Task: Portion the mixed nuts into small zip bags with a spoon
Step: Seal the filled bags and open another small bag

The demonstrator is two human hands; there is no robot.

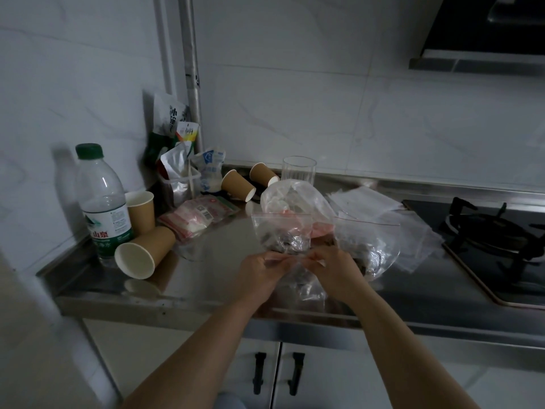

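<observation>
Zip bag [298, 280] w/ nuts, pinched btwn left hand [261, 273] & right hand [333, 271].

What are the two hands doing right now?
Left hand: pinching the small clear plastic zip bag.
Right hand: pinching the same bag.

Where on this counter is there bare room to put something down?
Bare steel counter lies between the tipped brown paper cup and the small clear zip bag. The back-left corner, around the green-capped water bottle, is crowded.
</observation>
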